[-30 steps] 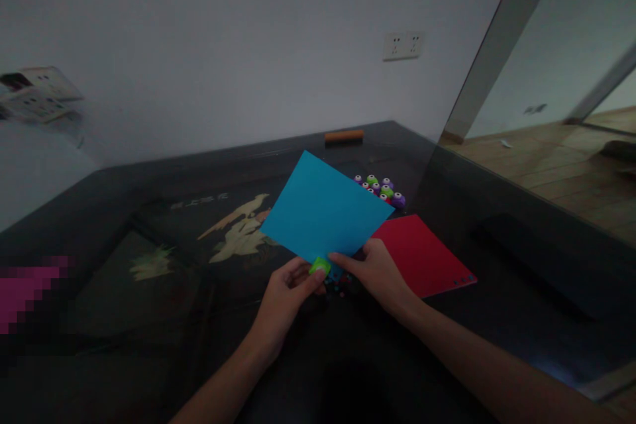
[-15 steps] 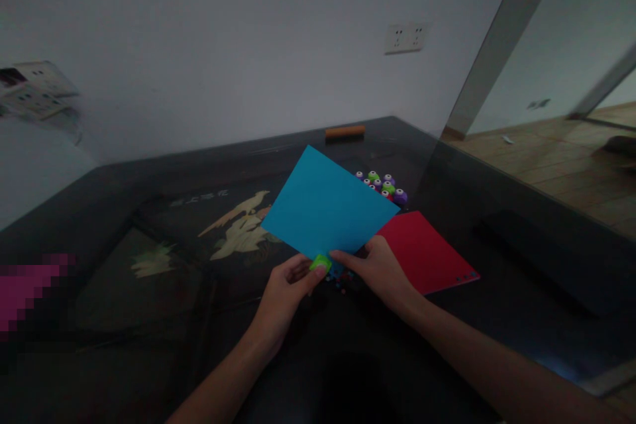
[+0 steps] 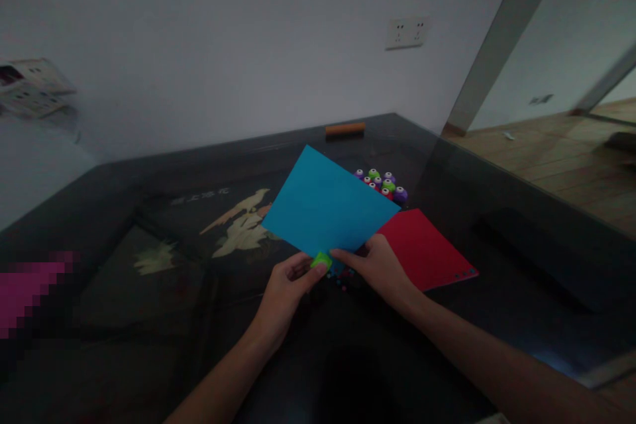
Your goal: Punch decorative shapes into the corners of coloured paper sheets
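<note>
A sheet of blue paper [image 3: 330, 202] is held up at an angle over the table, one corner towards me. My right hand [image 3: 380, 268] pinches it near its lower corner, thumb on top. Against that corner my left hand [image 3: 291, 285] grips a small green craft punch [image 3: 321, 261], its thumb pressing on the punch. Whether the paper sits inside the punch slot is hidden. Beneath the hands lie small coloured paper bits [image 3: 342, 280]. To the right, partly behind my right hand, a red sheet [image 3: 424, 248] lies flat with several small holes along its near right edge.
Several purple, green and red punches [image 3: 382, 184] with white tops cluster behind the blue paper. An orange-brown stick [image 3: 345, 129] lies by the wall. On the right rests a long dark object [image 3: 536, 258]. The dark glossy table [image 3: 278, 377] meets the wall at the back.
Both hands, the punch and the blue paper stay in almost the same place. The camera view has shifted very slightly.
</note>
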Available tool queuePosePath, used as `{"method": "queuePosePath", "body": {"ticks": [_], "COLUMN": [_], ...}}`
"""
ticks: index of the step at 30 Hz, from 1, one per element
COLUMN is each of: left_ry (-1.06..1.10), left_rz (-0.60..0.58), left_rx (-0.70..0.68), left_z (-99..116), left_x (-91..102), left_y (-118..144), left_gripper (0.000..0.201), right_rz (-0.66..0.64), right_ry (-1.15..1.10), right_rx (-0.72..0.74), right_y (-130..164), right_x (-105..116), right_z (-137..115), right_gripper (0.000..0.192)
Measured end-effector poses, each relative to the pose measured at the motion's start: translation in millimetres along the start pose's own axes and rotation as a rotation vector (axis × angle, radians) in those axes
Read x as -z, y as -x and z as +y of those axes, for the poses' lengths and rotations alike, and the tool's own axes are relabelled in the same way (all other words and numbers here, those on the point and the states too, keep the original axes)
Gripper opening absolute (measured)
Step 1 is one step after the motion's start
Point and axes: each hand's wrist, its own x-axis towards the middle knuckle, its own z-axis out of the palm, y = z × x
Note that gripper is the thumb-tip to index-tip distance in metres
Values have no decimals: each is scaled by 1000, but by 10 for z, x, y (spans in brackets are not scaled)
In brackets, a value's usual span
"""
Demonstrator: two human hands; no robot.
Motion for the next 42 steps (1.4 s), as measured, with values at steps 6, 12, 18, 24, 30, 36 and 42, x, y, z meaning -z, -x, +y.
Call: {"method": "queuePosePath", "body": {"ticks": [6, 12, 18, 24, 30, 36, 42], "left_ry": [-26, -32, -31, -60, -59, -75, -44], "left_rz": [-2, 9, -18, -3, 30, 15, -4], "left_rx": [2, -8, -18, -24, 0, -23, -28], "left_z": [28, 66, 69, 72, 104, 85, 50], "left_x": [-7, -33, -35, -29, -53, -33, -19], "left_y": [17, 38, 45, 49, 69, 59, 58], "left_gripper": [23, 22, 18, 21, 20, 20, 24], "right_rz": [-3, -6, -18, 0, -6, -9, -9], "right_ry": [43, 39, 15, 27, 0, 4, -5], "right_rx": [-13, -2, -38, 10, 0, 45, 25], "right_y": [6, 26, 30, 20, 26, 32, 29], "right_x": [14, 16, 14, 7, 6, 10, 10], "right_z": [-32, -69, -53, -78, -98, -81, -74], "right_gripper": [25, 27, 25, 27, 23, 20, 22]}}
